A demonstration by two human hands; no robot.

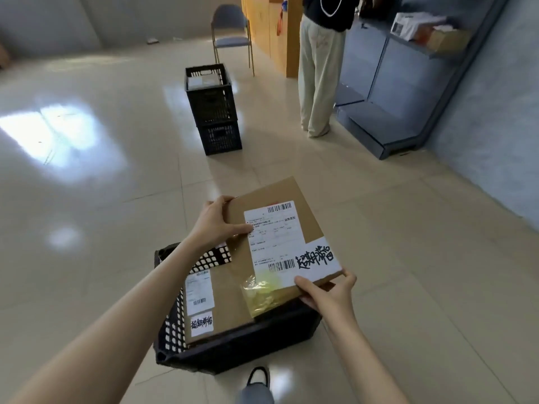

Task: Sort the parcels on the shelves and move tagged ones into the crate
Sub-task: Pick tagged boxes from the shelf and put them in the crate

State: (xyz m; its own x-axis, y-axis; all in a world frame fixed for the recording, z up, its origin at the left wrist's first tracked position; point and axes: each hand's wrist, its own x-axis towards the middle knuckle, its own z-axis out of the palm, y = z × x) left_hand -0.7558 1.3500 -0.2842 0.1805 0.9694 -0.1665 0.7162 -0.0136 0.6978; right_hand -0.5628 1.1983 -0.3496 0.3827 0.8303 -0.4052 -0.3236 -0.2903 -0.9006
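A flat brown cardboard parcel with a white shipping label and a handwritten white tag hangs tilted over a black plastic crate on the floor in front of me. My left hand grips the parcel's far left corner. My right hand grips its near right corner beside the tag. Inside the crate lies another brown parcel with its own label and a handwritten tag. A yellowish plastic bag shows under the held parcel.
Two stacked black crates stand on the tiled floor ahead, the top one holding parcels. A person in pale trousers stands at blue shelves on the right, which carry boxes. A grey chair sits at the back. My shoe is just behind the crate.
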